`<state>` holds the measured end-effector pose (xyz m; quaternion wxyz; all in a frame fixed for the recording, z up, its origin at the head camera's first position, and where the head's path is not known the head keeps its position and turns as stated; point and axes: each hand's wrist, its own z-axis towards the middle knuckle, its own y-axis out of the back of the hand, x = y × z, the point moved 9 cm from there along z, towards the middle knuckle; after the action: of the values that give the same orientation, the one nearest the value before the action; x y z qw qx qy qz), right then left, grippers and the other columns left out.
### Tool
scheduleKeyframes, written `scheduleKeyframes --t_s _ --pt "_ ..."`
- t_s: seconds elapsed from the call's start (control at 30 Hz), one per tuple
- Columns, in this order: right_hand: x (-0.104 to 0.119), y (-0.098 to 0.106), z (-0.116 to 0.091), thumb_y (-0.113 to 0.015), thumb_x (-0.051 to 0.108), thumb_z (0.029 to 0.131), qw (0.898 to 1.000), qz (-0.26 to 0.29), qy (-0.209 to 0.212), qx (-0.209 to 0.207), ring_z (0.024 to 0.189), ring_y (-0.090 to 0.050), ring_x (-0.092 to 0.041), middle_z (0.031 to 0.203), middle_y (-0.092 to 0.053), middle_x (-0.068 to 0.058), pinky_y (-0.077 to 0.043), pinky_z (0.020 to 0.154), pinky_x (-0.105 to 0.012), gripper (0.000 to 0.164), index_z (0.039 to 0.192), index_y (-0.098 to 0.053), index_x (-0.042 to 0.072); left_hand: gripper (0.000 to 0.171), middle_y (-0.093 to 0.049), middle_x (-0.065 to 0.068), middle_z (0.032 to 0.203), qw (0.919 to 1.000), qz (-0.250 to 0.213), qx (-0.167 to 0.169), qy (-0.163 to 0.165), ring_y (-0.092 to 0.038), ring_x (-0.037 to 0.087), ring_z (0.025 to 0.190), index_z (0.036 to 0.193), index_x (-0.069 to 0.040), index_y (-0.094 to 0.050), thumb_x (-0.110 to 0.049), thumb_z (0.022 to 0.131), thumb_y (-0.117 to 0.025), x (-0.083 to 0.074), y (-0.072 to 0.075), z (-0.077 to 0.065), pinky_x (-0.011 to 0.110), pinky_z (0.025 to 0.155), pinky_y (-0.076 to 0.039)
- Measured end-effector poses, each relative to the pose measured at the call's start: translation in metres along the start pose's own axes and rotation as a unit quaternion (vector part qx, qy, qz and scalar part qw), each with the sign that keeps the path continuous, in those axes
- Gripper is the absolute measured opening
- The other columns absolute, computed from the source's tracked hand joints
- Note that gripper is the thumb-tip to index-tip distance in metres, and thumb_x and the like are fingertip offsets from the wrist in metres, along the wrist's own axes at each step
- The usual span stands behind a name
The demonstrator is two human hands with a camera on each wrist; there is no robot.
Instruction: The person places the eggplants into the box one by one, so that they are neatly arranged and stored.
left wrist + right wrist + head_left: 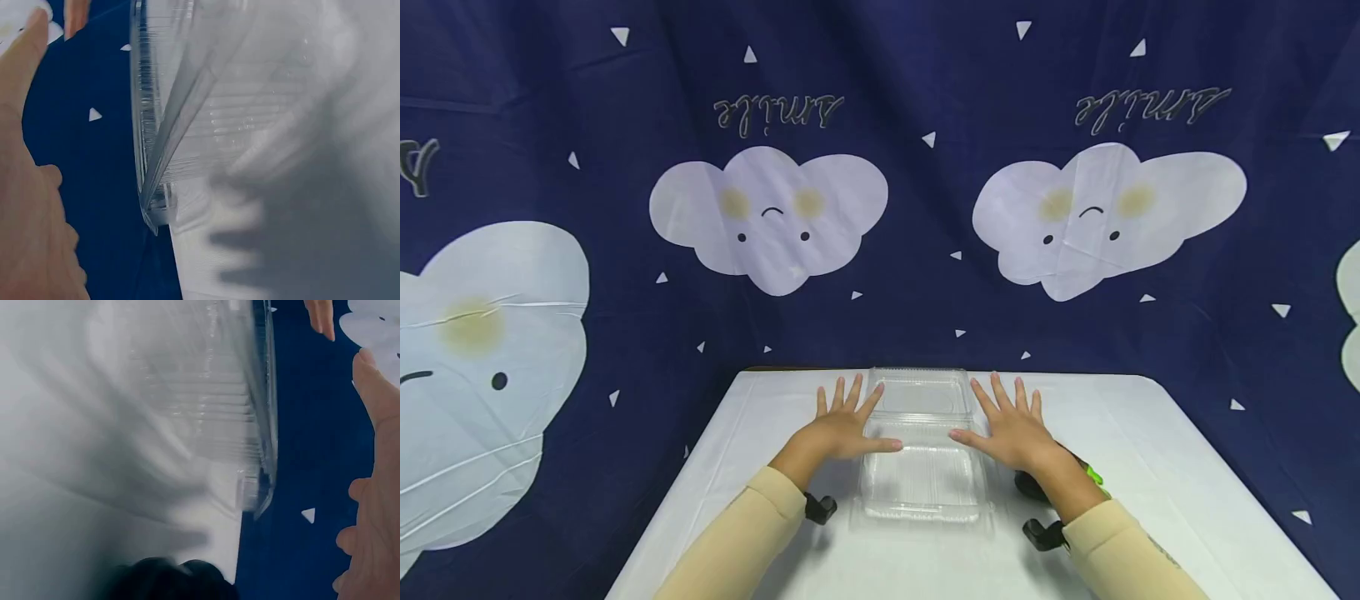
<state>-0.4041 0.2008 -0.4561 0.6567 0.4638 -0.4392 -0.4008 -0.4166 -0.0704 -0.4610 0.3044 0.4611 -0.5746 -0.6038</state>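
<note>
A clear plastic clamshell container (923,483) lies on the white table with its lid (921,396) tilted up at the far side. My left hand (840,429) is spread out at the container's left, fingers straight, its thumb overlapping the container in the head view. On the other side my right hand (1015,429) is spread the same way, thumb pointing inward. Neither hand holds anything. Both wrist views show the container's ribbed wall beyond the hands, with the left fingers (37,187) and right fingers (369,506) along the edges.
A dark object with bright green parts (1094,476) sits partly hidden under my right forearm. The white table (700,517) ends at a dark blue curtain (925,317) printed with clouds. Black wrist mounts (820,508) stick out from the sleeves.
</note>
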Motion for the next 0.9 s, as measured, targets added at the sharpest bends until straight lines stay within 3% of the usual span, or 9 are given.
scheduleKeyframes --t_s 0.1,0.17,0.3,0.4,0.5,0.6,0.7,0.8,0.9 --pt "-0.005 -0.002 -0.007 -0.049 0.088 0.089 1.0 0.01 0.011 -0.023 0.15 0.0 -0.061 0.171 -0.013 -0.025 0.005 0.114 -0.079 0.112 0.169 -0.025 0.013 0.116 0.011 0.014 0.173 0.9972 -0.061 -0.041 -0.016 0.015 0.041 0.155 0.171 -0.028 -0.006 -0.089 0.085 -0.055 0.006 0.002 -0.007 0.062 0.122 0.009" --pt "-0.009 -0.004 -0.015 -0.052 0.084 0.092 0.998 0.024 0.022 -0.045 0.151 -0.002 -0.06 0.171 -0.016 -0.024 0.006 0.115 -0.076 0.108 0.168 -0.026 0.012 0.114 0.002 0.018 0.174 0.9898 -0.115 -0.08 -0.024 0.004 0.044 0.156 0.171 -0.024 -0.011 -0.08 0.087 -0.064 0.011 0.001 -0.014 0.066 0.122 -0.009" --pt "-0.022 -0.004 -0.042 -0.063 0.068 0.097 0.991 0.067 0.06 -0.096 0.152 -0.012 -0.056 0.168 -0.026 -0.022 0.003 0.121 -0.069 0.096 0.166 -0.031 0.01 0.103 -0.029 0.025 0.162 0.9639 -0.22 -0.148 -0.022 -0.03 0.044 0.144 0.169 -0.018 -0.025 -0.061 0.091 -0.076 0.022 -0.01 -0.037 0.068 0.106 -0.042" --pt "-0.04 0.006 -0.067 -0.077 0.048 0.096 0.979 0.104 0.085 -0.152 0.148 -0.03 -0.051 0.161 -0.041 -0.022 -0.013 0.121 -0.067 0.082 0.158 -0.046 0.005 0.09 -0.052 0.022 0.136 0.948 -0.264 -0.178 -0.015 -0.053 0.033 0.117 0.164 -0.013 -0.036 -0.049 0.094 -0.079 0.025 -0.023 -0.056 0.054 0.091 -0.054" --pt "-0.066 0.022 -0.093 -0.089 0.03 0.088 0.965 0.115 0.09 -0.216 0.128 -0.057 -0.042 0.137 -0.065 -0.016 -0.041 0.109 -0.056 0.058 0.135 -0.068 0.004 0.078 -0.062 0.01 0.107 0.9412 -0.281 -0.186 -0.017 -0.06 0.019 0.087 0.159 -0.006 -0.044 -0.04 0.097 -0.078 0.024 -0.038 -0.071 0.036 0.073 -0.056" --pt "-0.095 0.028 -0.112 -0.094 0.024 0.081 0.962 0.116 0.074 -0.235 0.102 -0.066 -0.027 0.107 -0.073 0.002 -0.051 0.088 -0.039 0.033 0.107 -0.079 0.011 0.071 -0.063 -0.002 0.085 0.9363 -0.294 -0.19 -0.022 -0.056 0.008 0.064 0.153 0.003 -0.048 -0.035 0.1 -0.075 0.022 -0.051 -0.08 0.027 0.059 -0.053" --pt "-0.121 0.02 -0.124 -0.096 0.027 0.078 0.971 0.125 0.056 -0.195 0.094 -0.059 -0.018 0.097 -0.068 0.013 -0.048 0.078 -0.032 0.028 0.098 -0.079 0.018 0.067 -0.059 -0.007 0.074 0.9233 -0.326 -0.201 -0.023 -0.051 0.004 0.053 0.149 0.009 -0.05 -0.032 0.102 -0.072 0.021 -0.059 -0.084 0.023 0.052 -0.051" --pt "-0.14 0.005 -0.135 -0.097 0.029 0.077 0.978 0.149 0.04 -0.143 0.096 -0.054 -0.013 0.101 -0.065 0.013 -0.049 0.078 -0.031 0.035 0.105 -0.078 0.021 0.063 -0.059 -0.006 0.07 0.9016 -0.38 -0.206 -0.018 -0.048 0.004 0.047 0.146 0.012 -0.051 -0.029 0.102 -0.072 0.021 -0.064 -0.085 0.021 0.044 -0.047" --pt "-0.15 -0.007 -0.143 -0.097 0.028 0.076 0.979 0.158 0.035 -0.123 0.099 -0.056 -0.009 0.105 -0.064 0.013 -0.051 0.08 -0.03 0.042 0.112 -0.076 0.021 0.061 -0.061 -0.002 0.069 0.879 -0.434 -0.197 -0.001 -0.048 0.005 0.048 0.146 0.012 -0.052 -0.026 0.102 -0.073 0.022 -0.07 -0.084 0.018 0.042 -0.043"
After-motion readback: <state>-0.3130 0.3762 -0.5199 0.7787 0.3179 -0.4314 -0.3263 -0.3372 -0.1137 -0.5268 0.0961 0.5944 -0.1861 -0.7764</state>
